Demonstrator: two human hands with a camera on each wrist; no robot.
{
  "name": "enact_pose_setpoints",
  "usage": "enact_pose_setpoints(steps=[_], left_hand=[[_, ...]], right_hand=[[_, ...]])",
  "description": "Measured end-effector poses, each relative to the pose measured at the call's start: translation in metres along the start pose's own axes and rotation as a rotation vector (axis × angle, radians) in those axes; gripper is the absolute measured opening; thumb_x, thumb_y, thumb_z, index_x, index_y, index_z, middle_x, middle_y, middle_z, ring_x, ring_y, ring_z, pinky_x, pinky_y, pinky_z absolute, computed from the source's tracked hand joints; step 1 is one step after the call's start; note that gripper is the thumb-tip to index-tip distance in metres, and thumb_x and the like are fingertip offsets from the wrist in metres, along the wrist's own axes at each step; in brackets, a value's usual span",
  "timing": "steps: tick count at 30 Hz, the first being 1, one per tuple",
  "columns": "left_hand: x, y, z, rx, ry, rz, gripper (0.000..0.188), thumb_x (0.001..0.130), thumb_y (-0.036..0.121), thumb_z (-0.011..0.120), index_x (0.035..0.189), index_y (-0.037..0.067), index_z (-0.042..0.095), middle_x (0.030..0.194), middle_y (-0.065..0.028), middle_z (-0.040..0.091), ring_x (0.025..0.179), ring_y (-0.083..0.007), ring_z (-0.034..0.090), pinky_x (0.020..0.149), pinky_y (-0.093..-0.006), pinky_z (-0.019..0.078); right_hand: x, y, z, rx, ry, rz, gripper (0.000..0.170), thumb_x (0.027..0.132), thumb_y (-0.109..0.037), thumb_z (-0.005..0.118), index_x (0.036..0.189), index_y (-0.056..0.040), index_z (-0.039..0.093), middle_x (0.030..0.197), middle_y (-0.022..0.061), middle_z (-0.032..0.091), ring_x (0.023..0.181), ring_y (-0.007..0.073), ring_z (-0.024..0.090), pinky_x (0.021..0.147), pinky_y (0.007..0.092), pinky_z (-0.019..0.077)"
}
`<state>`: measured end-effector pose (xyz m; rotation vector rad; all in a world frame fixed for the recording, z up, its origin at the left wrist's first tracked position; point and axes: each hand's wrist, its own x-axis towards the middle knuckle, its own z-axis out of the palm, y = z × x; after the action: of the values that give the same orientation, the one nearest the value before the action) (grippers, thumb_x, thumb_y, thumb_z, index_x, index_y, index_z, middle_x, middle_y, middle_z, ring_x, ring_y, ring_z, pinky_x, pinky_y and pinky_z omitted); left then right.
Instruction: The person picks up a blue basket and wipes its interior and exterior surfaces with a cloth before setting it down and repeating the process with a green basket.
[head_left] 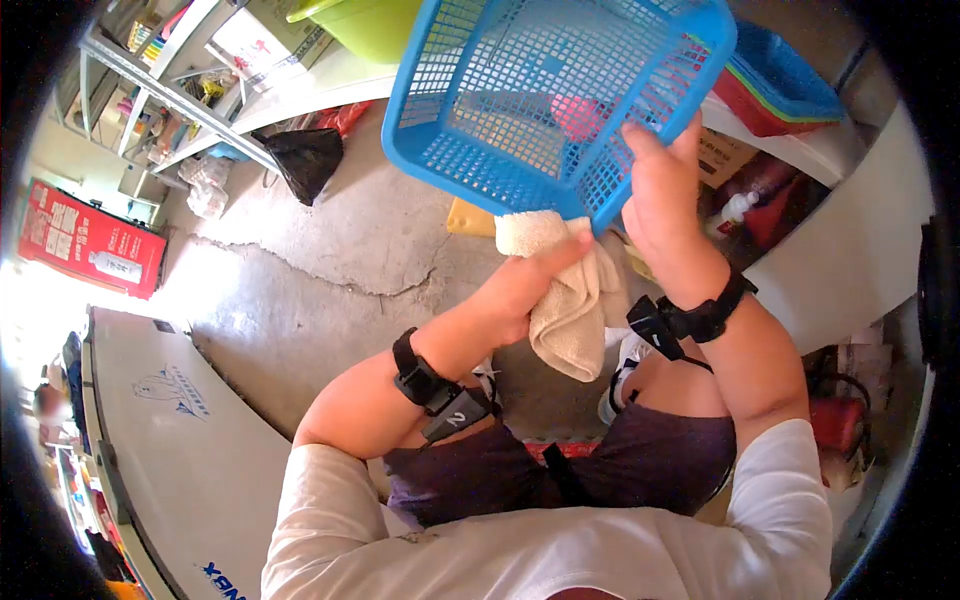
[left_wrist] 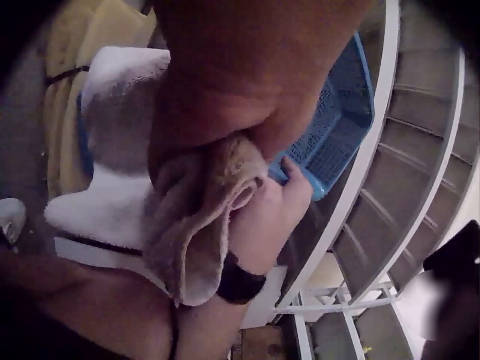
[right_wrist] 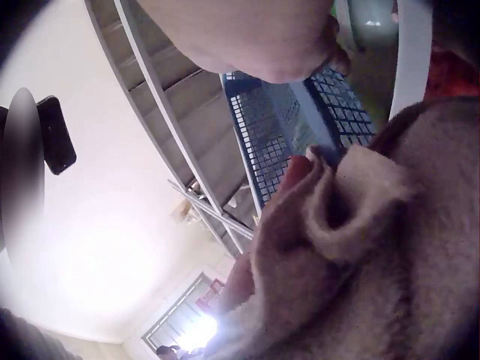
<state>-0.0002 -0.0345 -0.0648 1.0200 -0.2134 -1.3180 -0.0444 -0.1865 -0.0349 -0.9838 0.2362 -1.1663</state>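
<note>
Held up above the concrete floor (head_left: 320, 235): a blue basket (head_left: 425, 140), mouth toward the head camera. Gripped at the blue basket's right wall by the right hand (head_left: 662, 195). Right at the blue basket's near corner, a beige towel (head_left: 567, 335), bunched in the curled left hand (head_left: 520, 290), loose end hanging down. Left of the blue basket, a black bag (head_left: 305, 165); off its far left, a green basin (head_left: 370, 30); to its right, stacked baskets (head_left: 785, 75).
</note>
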Motion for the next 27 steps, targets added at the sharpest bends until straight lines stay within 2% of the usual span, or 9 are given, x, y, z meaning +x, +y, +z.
enact_pose_setpoints(steps=[1, 5, 9, 12, 13, 17, 20, 22, 27], left_hand=[[-0.001, 0.003, 0.006, -0.062, 0.07, -0.034, 0.029, 0.091, 0.027, 0.063, 0.111, 0.007, 0.057, 0.095, -0.0095, 0.067, 0.086, -0.0232, 0.067, 0.075, -0.0373, 0.0567], [0.006, 0.025, -0.009, -0.123, 0.023, -0.001, 0.024, 0.091, 0.024, 0.058, 0.107, 0.006, 0.057, 0.092, -0.0099, 0.066, 0.083, -0.024, 0.066, 0.074, -0.0391, 0.0573], [0.023, 0.035, -0.045, 0.003, 0.226, 0.322, 0.023, 0.089, 0.016, 0.057, 0.109, 0.005, 0.053, 0.094, -0.0094, 0.062, 0.083, -0.0236, 0.065, 0.073, -0.0384, 0.0574], [0.018, 0.046, -0.065, 0.053, 0.296, 0.352, 0.024, 0.088, 0.014, 0.058, 0.11, 0.004, 0.053, 0.096, -0.01, 0.062, 0.085, -0.0239, 0.065, 0.074, -0.0385, 0.0572], [0.018, 0.048, -0.072, 0.085, 0.296, 0.356, 0.024, 0.087, 0.013, 0.058, 0.11, 0.004, 0.053, 0.096, -0.0099, 0.062, 0.085, -0.0237, 0.065, 0.073, -0.0383, 0.0571], [0.017, 0.047, -0.084, 0.098, 0.35, 0.433, 0.024, 0.087, 0.012, 0.058, 0.109, 0.003, 0.053, 0.095, -0.0101, 0.063, 0.082, -0.0244, 0.066, 0.072, -0.0389, 0.0575], [0.014, 0.053, -0.094, -0.049, 0.257, 0.431, 0.022, 0.087, 0.011, 0.056, 0.108, 0.004, 0.054, 0.096, -0.0102, 0.063, 0.083, -0.0248, 0.065, 0.074, -0.0395, 0.0572], [0.008, 0.061, -0.097, -0.185, 0.156, 0.39, 0.019, 0.088, 0.009, 0.055, 0.107, 0.005, 0.054, 0.099, -0.0093, 0.062, 0.088, -0.024, 0.063, 0.076, -0.0393, 0.0561], [0.002, 0.067, -0.071, -0.288, 0.149, 0.502, 0.026, 0.094, 0.025, 0.054, 0.115, 0.009, 0.051, 0.108, -0.0094, 0.062, 0.1, -0.0272, 0.061, 0.091, -0.0456, 0.0518]], right_hand=[[-0.001, 0.002, 0.0, -0.021, 0.011, -0.002, 0.059, 0.081, 0.009, 0.05, 0.135, -0.0042, 0.028, 0.12, 0.01, 0.05, 0.107, 0.0201, 0.053, 0.098, 0.0351, 0.0417], [-0.005, 0.008, 0.001, -0.112, 0.018, -0.071, 0.062, 0.08, 0.008, 0.054, 0.135, -0.0045, 0.029, 0.121, 0.0098, 0.05, 0.108, 0.0202, 0.052, 0.098, 0.0351, 0.0418], [0.011, -0.01, -0.005, -0.018, 0.016, -0.02, 0.062, 0.079, 0.008, 0.057, 0.135, -0.0035, 0.033, 0.124, 0.01, 0.051, 0.11, 0.0193, 0.052, 0.098, 0.0338, 0.042], [0.03, -0.029, -0.023, -0.15, -0.007, -0.116, 0.06, 0.08, 0.008, 0.057, 0.136, -0.0024, 0.039, 0.128, 0.0103, 0.052, 0.114, 0.0185, 0.052, 0.099, 0.032, 0.0418], [0.034, -0.033, -0.028, -0.305, -0.051, -0.27, 0.053, 0.083, 0.006, 0.058, 0.134, -0.0014, 0.046, 0.125, 0.0106, 0.056, 0.11, 0.0167, 0.056, 0.097, 0.0301, 0.0434], [0.043, -0.027, -0.047, -0.643, -0.146, -0.389, 0.042, 0.086, -0.002, 0.061, 0.127, 0.0005, 0.053, 0.108, 0.0094, 0.065, 0.096, 0.0147, 0.062, 0.089, 0.029, 0.0483], [0.038, -0.024, -0.046, -0.682, -0.218, -0.302, 0.039, 0.086, -0.004, 0.061, 0.124, 0.0005, 0.054, 0.106, 0.0098, 0.066, 0.095, 0.0156, 0.063, 0.086, 0.0292, 0.049], [0.034, -0.022, -0.041, -0.613, -0.175, -0.183, 0.037, 0.086, -0.005, 0.06, 0.122, 0.0005, 0.054, 0.105, 0.0102, 0.066, 0.093, 0.0167, 0.063, 0.085, 0.0297, 0.0492], [0.029, -0.004, -0.037, -0.495, -0.079, -0.037, 0.038, 0.087, -0.006, 0.058, 0.124, 0.0003, 0.052, 0.109, 0.0127, 0.064, 0.099, 0.0212, 0.061, 0.091, 0.0334, 0.0465]])
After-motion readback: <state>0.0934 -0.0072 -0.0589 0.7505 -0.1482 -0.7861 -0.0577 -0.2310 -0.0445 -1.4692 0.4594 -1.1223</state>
